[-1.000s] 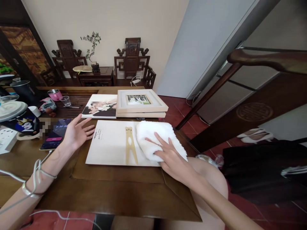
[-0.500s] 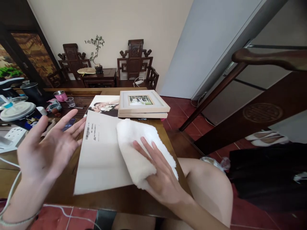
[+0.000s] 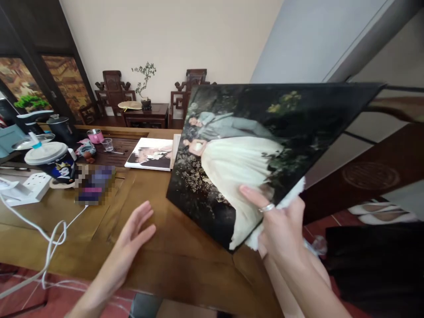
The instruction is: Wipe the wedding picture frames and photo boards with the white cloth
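A large photo print panel (image 3: pixel 245 145) showing a couple in wedding clothes among dark foliage is raised at a tilt over the table's right end. My right hand (image 3: pixel 280 225), with a ring on it, grips the panel's near right edge, thumb on the picture side. Pressed against the panel's back is a white cloth (image 3: pixel 294 192), partly showing past the edge; the fingers behind are hidden. My left hand (image 3: pixel 132 234) hovers over the wooden table (image 3: pixel 185 260), left of the panel, fingers apart and holding nothing.
Beyond lies a smaller photo panel (image 3: pixel 149 154), beside a pale frame (image 3: pixel 176 143) mostly hidden by the large one. To the left are a lidded cup (image 3: pixel 53 163), a pixelated phone (image 3: pixel 96 185), white cables (image 3: pixel 49 247), a pink mug (image 3: pixel 95 136) and a clear cup (image 3: pixel 107 144).
The panel, lying back side up under the cloth, has been lifted and turned, so its picture faces me. My right hand now grips its edge with the cloth. My left hand moved right and lower.
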### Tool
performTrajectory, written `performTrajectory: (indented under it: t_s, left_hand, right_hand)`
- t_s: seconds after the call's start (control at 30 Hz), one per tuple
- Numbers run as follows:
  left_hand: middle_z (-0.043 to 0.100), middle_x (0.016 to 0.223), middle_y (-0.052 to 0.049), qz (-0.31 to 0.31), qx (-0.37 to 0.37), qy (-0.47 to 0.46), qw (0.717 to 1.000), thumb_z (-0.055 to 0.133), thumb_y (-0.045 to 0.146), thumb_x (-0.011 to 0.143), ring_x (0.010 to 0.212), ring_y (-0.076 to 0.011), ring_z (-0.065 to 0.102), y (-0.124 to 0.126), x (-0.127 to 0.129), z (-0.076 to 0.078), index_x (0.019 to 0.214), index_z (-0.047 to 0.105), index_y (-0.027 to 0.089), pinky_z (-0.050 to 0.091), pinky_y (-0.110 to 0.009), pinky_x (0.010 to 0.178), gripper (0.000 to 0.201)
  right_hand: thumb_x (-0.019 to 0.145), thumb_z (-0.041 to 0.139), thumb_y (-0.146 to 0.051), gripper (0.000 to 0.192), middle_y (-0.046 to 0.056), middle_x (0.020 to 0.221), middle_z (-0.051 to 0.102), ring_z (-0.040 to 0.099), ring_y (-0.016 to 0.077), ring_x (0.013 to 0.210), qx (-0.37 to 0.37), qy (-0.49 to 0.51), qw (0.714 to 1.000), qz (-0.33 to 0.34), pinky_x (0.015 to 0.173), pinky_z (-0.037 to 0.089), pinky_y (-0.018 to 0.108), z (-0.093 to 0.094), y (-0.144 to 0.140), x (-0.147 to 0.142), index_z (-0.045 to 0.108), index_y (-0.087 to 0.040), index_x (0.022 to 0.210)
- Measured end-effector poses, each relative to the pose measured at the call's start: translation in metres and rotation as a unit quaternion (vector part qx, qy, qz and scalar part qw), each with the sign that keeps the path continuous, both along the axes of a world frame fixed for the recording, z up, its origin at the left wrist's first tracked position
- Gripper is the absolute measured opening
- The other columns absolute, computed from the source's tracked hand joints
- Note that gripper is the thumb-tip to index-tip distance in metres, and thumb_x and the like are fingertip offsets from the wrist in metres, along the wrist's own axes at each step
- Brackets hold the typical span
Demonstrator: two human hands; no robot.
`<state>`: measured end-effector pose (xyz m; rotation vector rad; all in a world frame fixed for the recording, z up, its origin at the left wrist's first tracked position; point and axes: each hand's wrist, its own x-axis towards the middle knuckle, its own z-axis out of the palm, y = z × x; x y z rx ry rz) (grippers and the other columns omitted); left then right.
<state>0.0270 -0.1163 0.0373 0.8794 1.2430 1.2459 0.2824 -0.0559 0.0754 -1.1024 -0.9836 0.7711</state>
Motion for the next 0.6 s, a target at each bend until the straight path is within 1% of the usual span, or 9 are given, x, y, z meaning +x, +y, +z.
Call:
performTrajectory:
  t_s: [0.07,0.1,0.17,0.23,0.3,0.4,0.47,0.53,0.6]
  left_hand:
    - [0.05,0.148,-0.005,0.031,-0.008,-0.04,0.999,0.079,0.033,0.077,0.142,-0.028,0.039,-0.013,0.011,-0.021,0.127,0.061,0.033,0.038,-0.04,0.113,0.054]
    - [0.053,0.145,-0.007,0.038,0.002,-0.078,0.996,0.079,0.034,0.076,0.138,-0.0294,0.044,-0.019,0.017,-0.028,0.127,0.062,0.031,0.041,-0.041,0.111,0.054]
    - [0.064,0.13,-0.013,-0.002,0.007,-0.147,0.989,0.082,0.036,0.073,0.123,-0.0342,0.059,-0.027,0.027,-0.035,0.123,0.065,0.027,0.048,-0.045,0.102,0.054]
    - [0.069,0.12,-0.015,-0.041,0.018,-0.201,0.979,0.084,0.041,0.069,0.116,-0.0365,0.062,-0.032,0.034,-0.036,0.114,0.069,0.023,0.05,-0.048,0.098,0.052]
    - [0.071,0.118,-0.013,-0.038,0.007,-0.237,0.971,0.086,0.045,0.064,0.118,-0.0367,0.061,-0.034,0.038,-0.035,0.114,0.069,0.023,0.047,-0.049,0.103,0.057]
    - [0.074,0.113,-0.01,-0.007,-0.078,-0.243,0.967,0.089,0.041,0.06,0.123,-0.0337,0.059,-0.039,0.037,-0.031,0.123,0.066,0.025,0.042,-0.046,0.11,0.069]
    - [0.076,0.11,-0.008,0.01,-0.126,-0.237,0.963,0.09,0.033,0.059,0.122,-0.0328,0.06,-0.045,0.033,-0.027,0.127,0.065,0.025,0.042,-0.044,0.11,0.073]
    - [0.077,0.106,-0.007,0.025,-0.14,-0.253,0.957,0.09,0.029,0.056,0.12,-0.0346,0.062,-0.053,0.025,-0.021,0.126,0.066,0.024,0.045,-0.045,0.108,0.075]
    - [0.077,0.102,-0.007,0.041,-0.155,-0.262,0.952,0.089,0.028,0.055,0.118,-0.0376,0.063,-0.061,0.011,-0.016,0.124,0.068,0.023,0.049,-0.048,0.104,0.073]
  right_hand:
    - [0.064,0.084,-0.028,0.036,0.002,0.1,0.074,0.07,0.0273,0.098,-0.028,0.129,0.991,0.027,0.086,0.059,0.039,0.005,0.005,-0.003,0.067,-0.024,0.096]
    - [0.063,0.084,-0.027,0.04,0.002,0.102,0.074,0.07,0.0277,0.097,-0.046,0.161,0.985,0.036,0.084,0.06,0.04,0.006,0.007,-0.005,0.067,-0.025,0.099]
    - [0.058,0.083,-0.026,0.045,0.003,0.099,0.075,0.072,0.0296,0.092,-0.1,0.2,0.973,0.053,0.08,0.062,0.042,0.004,0.009,-0.009,0.067,-0.023,0.1]
    - [0.058,0.08,-0.028,0.042,0.005,0.091,0.076,0.073,0.0319,0.085,-0.149,0.206,0.963,0.09,0.077,0.063,0.046,0.001,0.009,-0.013,0.067,-0.02,0.097]
    - [0.061,0.075,-0.032,0.035,0.007,0.083,0.077,0.074,0.0333,0.079,-0.192,0.195,0.95,0.151,0.073,0.063,0.048,-0.002,0.006,-0.018,0.068,-0.019,0.093]
    - [0.066,0.071,-0.037,0.03,0.009,0.079,0.077,0.074,0.0337,0.077,-0.258,0.182,0.919,0.238,0.069,0.063,0.048,-0.006,0.001,-0.026,0.067,-0.019,0.09]
    - [0.068,0.071,-0.04,0.031,0.009,0.08,0.077,0.074,0.0335,0.077,-0.277,0.166,0.91,0.261,0.069,0.063,0.047,-0.009,-0.001,-0.028,0.067,-0.019,0.09]
    - [0.069,0.071,-0.044,0.033,0.01,0.082,0.077,0.074,0.0334,0.078,-0.257,0.113,0.931,0.232,0.068,0.063,0.047,-0.013,-0.001,-0.024,0.068,-0.02,0.091]
    - [0.069,0.071,-0.049,0.037,0.01,0.084,0.077,0.074,0.0347,0.078,-0.207,0.032,0.969,0.131,0.068,0.063,0.049,-0.018,0.001,-0.012,0.068,-0.02,0.091]
